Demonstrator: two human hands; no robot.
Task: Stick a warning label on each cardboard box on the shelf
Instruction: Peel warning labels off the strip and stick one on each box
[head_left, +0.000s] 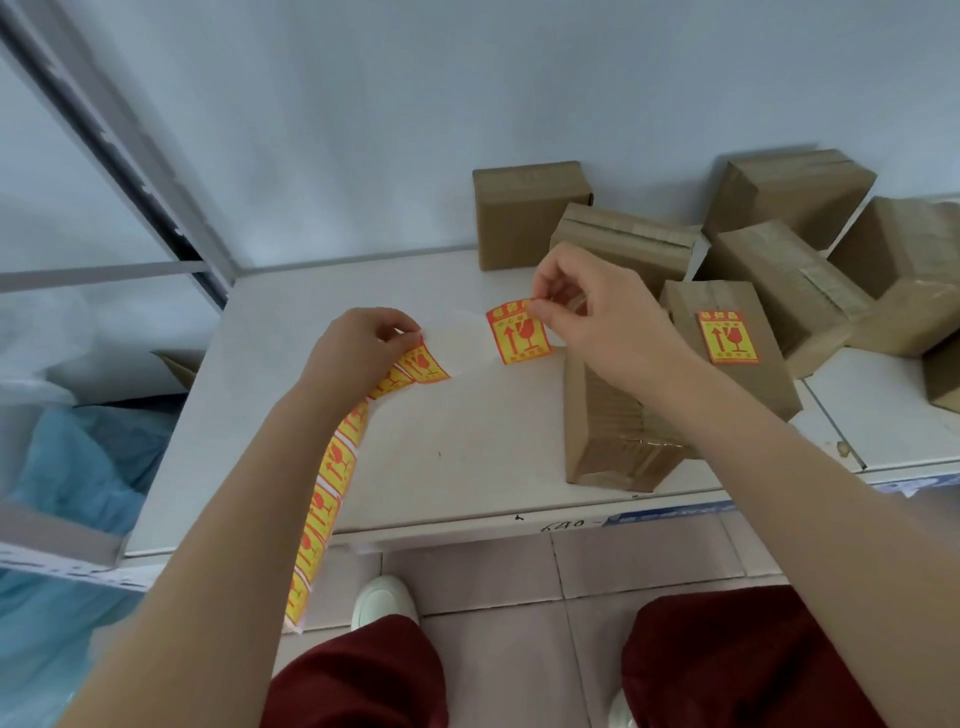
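loose warning label (518, 332) is hanging from the right hand (597, 322), pinched at its top edge between thumb and forefinger, over the white shelf (457, 447). left hand (358, 348) is gripping the label strip (332, 467), which is trailing past the shelf edge. bare cardboard box (613, 447) is lying under the right wrist, just right of the label, long axis front to back; right hand is nearer. labelled box (753, 389) is sitting just beyond.

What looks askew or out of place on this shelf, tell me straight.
The cardboard boxes at the back right lie jumbled, tilted and leaning on one another. Only one box bears a stuck label. The label strip in the left hand dangles past the shelf edge.
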